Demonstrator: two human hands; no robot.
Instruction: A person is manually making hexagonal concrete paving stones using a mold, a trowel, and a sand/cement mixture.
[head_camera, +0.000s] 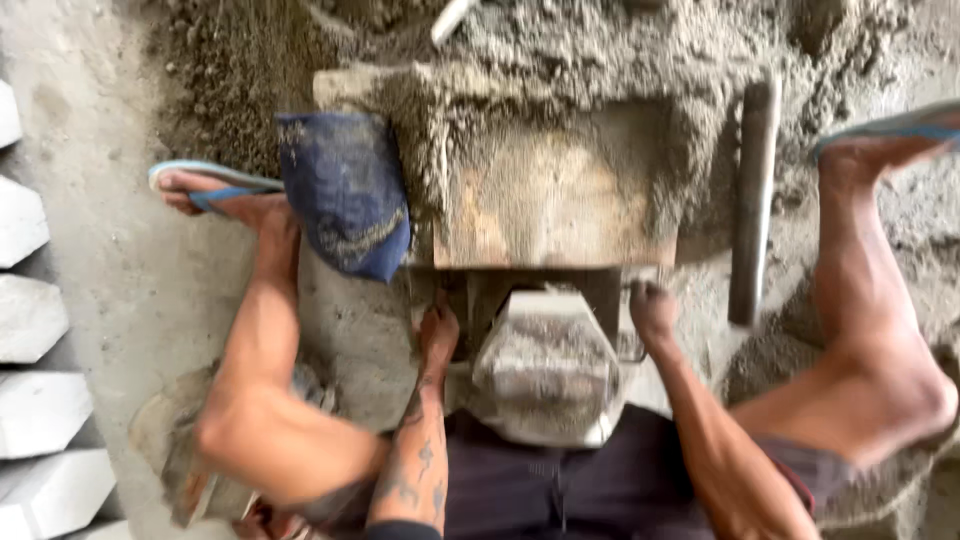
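Head view, looking straight down. One hexagonal mould (547, 365), grey and filled with damp cement mix, sits low in the middle of the frame, between the person's knees and just below the near edge of the wooden board.

Hands: two. Left hand (437, 335) rests against the mould's left side, fingers pressed together and pointing up toward the board; whether they curl around an edge cannot be told through the blur. Right hand (651, 308) is at the mould's upper right corner, fingers curled into a fist around what looks like a handle or rim.

One wooden board (555, 205), flat and dusted with mix, lies directly above the mould. One blue cloth (345, 190), crumpled, is draped at the board's left end. One dark metal bar (754, 195) lies upright in the picture along the board's right side. One heap of loose grey mix (600, 40) spreads across the top, touching the board's far edge.

Feet: two, each in a blue sandal: left foot (215, 190) beside the cloth, right foot (885, 145) at the upper right.

Five pale finished blocks (30, 320) stand in a column down the left edge, well apart from the mould.
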